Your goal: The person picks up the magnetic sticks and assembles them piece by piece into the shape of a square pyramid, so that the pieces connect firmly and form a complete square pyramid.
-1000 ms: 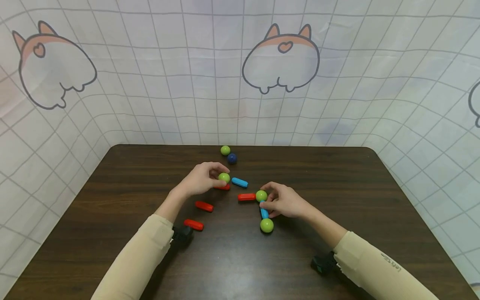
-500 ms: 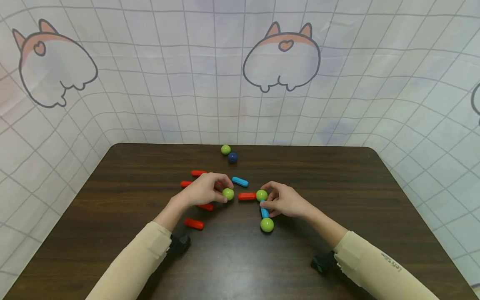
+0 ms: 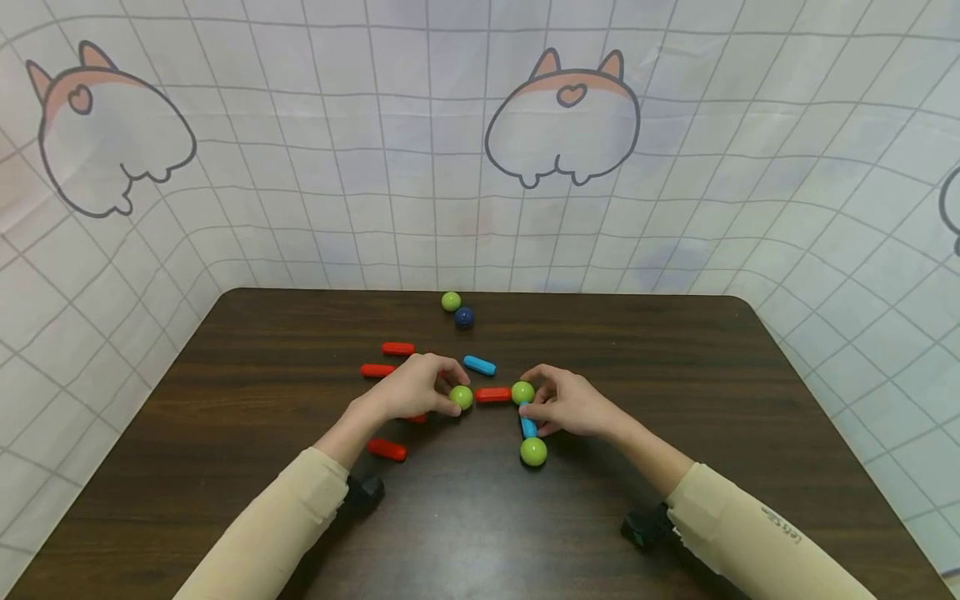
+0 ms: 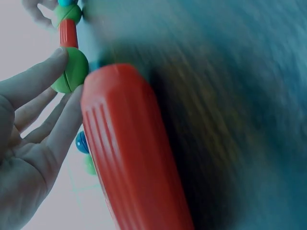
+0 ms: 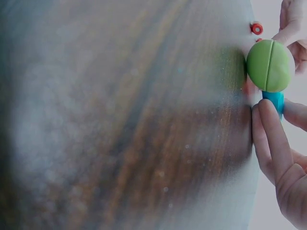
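**Green ball point(image 3: 461, 397) right by the end of a red stick point(image 3: 493, 394)**

From far away, I start on the left. Some loose red sticks point(image 3: 387, 450) lie on the desk point(image 3: 645, 358), and the left hand point(image 3: 417, 387) hides bits of them from me. That hand pinches the green ball between its thumb and fingers. The ball is just beside the bare end of the red stick; I cannot tell from my head view if they touch.

In the middle, at the back, a far green ball point(image 3: 451, 301) sits next to a dark blue ball point(image 3: 464, 317). Closer in lies a loose blue stick point(image 3: 479, 365).

Then the red stick runs right to a corner ball point(image 3: 522, 392). From there the joined blue stick point(image 3: 528, 427) comes back toward me, with an end ball point(image 3: 533, 452) at its near tip. The right hand point(image 3: 567, 404) pinches that joined blue stick, and I think it is there to hold the shape steady.

To me, the step looks like putting the ball on the stick. That calls for lining them up and pushing gently. I see no box or cup; the pieces are on the desk or in the hands.
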Demonstrator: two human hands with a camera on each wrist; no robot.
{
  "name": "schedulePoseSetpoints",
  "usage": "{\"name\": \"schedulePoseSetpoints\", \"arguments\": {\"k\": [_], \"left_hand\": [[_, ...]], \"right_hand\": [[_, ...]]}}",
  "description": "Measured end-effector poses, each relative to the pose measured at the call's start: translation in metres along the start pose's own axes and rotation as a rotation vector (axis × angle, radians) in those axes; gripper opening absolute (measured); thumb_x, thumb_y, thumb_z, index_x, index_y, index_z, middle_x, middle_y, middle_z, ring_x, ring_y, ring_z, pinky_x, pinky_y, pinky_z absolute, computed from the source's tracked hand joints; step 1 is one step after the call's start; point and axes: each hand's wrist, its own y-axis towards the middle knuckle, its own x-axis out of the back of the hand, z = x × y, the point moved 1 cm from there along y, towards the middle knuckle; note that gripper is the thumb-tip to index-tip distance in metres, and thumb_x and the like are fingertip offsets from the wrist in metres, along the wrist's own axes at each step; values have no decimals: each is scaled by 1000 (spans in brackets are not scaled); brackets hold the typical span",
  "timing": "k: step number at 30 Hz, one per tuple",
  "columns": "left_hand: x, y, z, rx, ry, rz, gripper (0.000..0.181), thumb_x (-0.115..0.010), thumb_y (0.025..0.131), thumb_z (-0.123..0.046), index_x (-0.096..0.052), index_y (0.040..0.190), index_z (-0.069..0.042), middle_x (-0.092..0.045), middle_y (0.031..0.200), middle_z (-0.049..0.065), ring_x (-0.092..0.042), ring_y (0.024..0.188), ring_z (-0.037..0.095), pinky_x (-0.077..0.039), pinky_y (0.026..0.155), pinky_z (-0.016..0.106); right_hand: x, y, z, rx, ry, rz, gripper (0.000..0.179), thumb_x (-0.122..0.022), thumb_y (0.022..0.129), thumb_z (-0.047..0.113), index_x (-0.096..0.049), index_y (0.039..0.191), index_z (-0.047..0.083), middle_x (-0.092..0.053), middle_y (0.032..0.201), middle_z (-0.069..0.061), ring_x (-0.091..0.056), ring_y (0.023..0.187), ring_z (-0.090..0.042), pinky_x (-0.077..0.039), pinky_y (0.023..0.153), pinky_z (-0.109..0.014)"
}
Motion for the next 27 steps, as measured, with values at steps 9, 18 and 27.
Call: {"name": "schedulePoseSetpoints", "arguments": {"k": [9,18,27], "left_hand": [[-5,2,-8,-35,51,-6,31,-87,82,-3,-71,109,-8,-70,98,-2,-69,94,16,-56,84,32],[-8,3,-9,-44,87,-15,33,-86,83,-4,-72,113,-7,-71,98,-1,-68,92,16,-56,84,34],[-12,7,-11,-58,125,-24,36,-85,84,-4,-71,117,-5,-70,103,0,-67,93,15,-56,84,32]], "right_hand": [[-1,-1,0,8,10,7,49,-74,96,8,-52,139,1,-65,93,-16,-72,71,-27,-61,67,-39],[0,-3,0,-7,-7,-4,50,-75,95,10,-52,138,2,-65,93,-16,-73,72,-27,-61,67,-38],[4,-7,-1,6,9,-2,51,-76,95,10,-51,137,-3,-61,103,-19,-73,73,-27,-61,67,-39]]}}
